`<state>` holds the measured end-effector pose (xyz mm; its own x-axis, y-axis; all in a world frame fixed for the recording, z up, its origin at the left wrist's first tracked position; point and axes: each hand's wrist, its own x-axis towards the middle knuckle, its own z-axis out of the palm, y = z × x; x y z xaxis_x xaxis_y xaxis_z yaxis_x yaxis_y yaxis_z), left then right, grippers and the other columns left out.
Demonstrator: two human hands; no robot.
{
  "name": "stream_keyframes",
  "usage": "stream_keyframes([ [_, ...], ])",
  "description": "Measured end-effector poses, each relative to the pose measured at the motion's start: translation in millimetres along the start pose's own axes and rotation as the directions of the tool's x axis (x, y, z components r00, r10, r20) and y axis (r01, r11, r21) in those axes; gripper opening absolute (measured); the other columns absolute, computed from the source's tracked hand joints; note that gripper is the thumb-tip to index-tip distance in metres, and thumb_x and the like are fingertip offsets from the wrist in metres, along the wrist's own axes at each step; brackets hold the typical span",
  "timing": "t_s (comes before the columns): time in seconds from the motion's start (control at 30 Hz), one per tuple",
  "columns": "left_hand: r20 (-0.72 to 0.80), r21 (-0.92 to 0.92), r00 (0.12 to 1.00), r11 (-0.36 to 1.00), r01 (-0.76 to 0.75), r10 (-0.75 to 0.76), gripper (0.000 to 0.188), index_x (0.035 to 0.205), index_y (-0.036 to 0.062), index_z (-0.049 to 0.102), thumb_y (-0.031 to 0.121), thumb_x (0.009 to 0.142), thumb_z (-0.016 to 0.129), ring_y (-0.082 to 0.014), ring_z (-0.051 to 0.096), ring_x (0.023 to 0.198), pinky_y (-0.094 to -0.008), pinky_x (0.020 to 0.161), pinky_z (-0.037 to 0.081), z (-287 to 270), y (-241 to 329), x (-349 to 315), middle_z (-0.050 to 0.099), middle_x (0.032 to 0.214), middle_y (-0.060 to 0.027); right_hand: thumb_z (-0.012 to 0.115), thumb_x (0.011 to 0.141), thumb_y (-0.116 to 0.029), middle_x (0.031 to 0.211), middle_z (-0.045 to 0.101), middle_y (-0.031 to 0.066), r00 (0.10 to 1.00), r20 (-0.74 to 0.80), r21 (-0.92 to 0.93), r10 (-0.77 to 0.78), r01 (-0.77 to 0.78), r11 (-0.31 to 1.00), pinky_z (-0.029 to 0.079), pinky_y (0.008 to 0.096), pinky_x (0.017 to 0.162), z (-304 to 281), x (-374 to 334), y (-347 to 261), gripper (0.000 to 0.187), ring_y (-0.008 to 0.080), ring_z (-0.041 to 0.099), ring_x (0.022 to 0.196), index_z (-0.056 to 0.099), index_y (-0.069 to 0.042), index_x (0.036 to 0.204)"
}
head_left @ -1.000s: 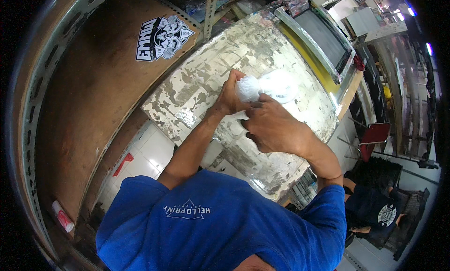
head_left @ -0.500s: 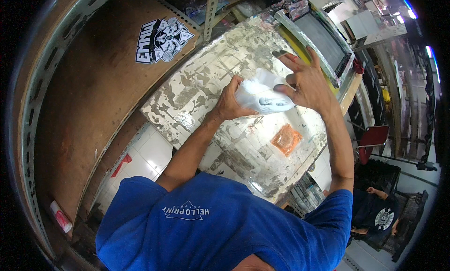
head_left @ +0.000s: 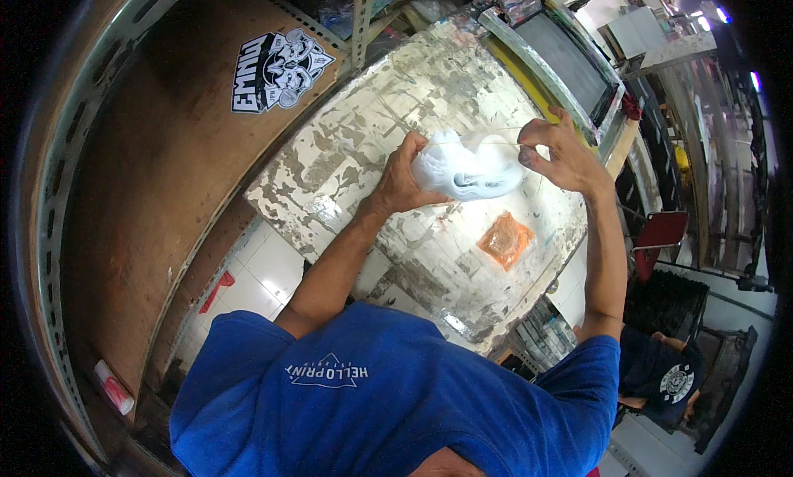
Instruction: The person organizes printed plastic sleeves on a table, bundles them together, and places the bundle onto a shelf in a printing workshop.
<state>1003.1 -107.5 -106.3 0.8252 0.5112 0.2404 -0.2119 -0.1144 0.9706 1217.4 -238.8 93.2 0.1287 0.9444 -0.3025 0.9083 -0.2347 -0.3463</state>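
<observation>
- Head view: we see both hands raised over a worn work table [head_left: 363, 159] whose top is covered in flaking white and grey paint.
- Left hand [head_left: 402, 180] is closed around the left end of a clear plastic bag [head_left: 469, 170], fingers curled and pressed into the bunched film.
- Right hand [head_left: 562, 153] pinches the bag's right upper edge between thumb and fingertips; its other fingers are loosely bent.
- The bag is held in the air between the two hands, above the table's middle, not touching the top; its upper edge is drawn taut in a thin line from hand to hand.
- Something white with dark marks sits inside the bag; we cannot tell what it is.
- An orange packet [head_left: 505, 240] lies flat on the table below the bag, near the right forearm, apart from both hands.
- A framed screen [head_left: 570, 60] with a dark mesh and pale border leans at the table's far right edge.
- A brown board [head_left: 165, 196] with a black-and-white sticker [head_left: 281, 68] stands to the left of the table.
- We wear a blue shirt [head_left: 396, 403], which fills the lower edge.
- Another person in a dark shirt [head_left: 661, 374] sits at lower right, well apart from the table.
</observation>
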Motion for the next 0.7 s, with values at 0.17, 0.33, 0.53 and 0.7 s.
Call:
stream_keyframes([
  [0.17,0.012,0.010,1.000,1.000,0.008,-0.008,0.073,0.108,0.0054,0.047,0.024,0.053,0.093,-0.0196,0.061,0.092,-0.0363,0.079,0.051,1.2,10.2,1.3,0.061,0.099,-0.0099,0.058,0.087,-0.050,0.134,0.056,0.0175,0.966,-0.143,-0.217,-0.213,0.180,0.959,0.005,0.0610,0.116,5.2,14.8,-11.8,0.049,0.0288,0.046,0.132,0.069,-0.003,0.078],
  [0.33,0.016,-0.002,1.000,1.000,0.017,-0.017,0.075,0.107,0.0060,0.047,0.025,0.052,0.094,-0.0192,0.061,0.090,-0.0359,0.079,0.051,1.8,7.5,-0.7,0.061,0.098,-0.0093,0.049,0.089,-0.060,0.142,0.050,0.0183,0.957,-0.097,-0.273,-0.275,0.240,0.932,0.002,0.0621,0.117,4.0,57.8,-19.3,0.061,0.0315,0.040,0.137,0.068,-0.002,0.080],
  [0.53,-0.039,0.033,0.999,0.999,-0.015,0.017,0.077,0.108,0.0062,0.047,0.024,0.051,0.095,-0.0198,0.061,0.089,-0.0362,0.079,0.051,-0.4,9.3,-2.5,0.061,0.097,-0.0091,0.052,0.092,-0.049,0.112,0.065,0.0151,0.996,0.018,-0.053,-0.093,0.094,0.994,0.021,0.0520,0.111,-6.2,31.4,15.6,0.050,0.0307,0.057,0.108,0.069,-0.002,0.093],
  [0.7,-0.035,-0.043,0.999,0.999,0.014,-0.016,0.076,0.109,0.0060,0.047,0.022,0.051,0.094,-0.0207,0.063,0.091,-0.0360,0.080,0.051,8.4,7.5,-0.8,0.063,0.098,-0.0109,0.060,0.084,-0.047,0.098,0.063,0.0077,0.961,-0.247,0.637,-0.125,0.258,0.727,0.047,0.0358,0.075,45.0,-41.0,54.5,0.054,0.0190,0.058,0.086,0.064,-0.001,0.113],
])
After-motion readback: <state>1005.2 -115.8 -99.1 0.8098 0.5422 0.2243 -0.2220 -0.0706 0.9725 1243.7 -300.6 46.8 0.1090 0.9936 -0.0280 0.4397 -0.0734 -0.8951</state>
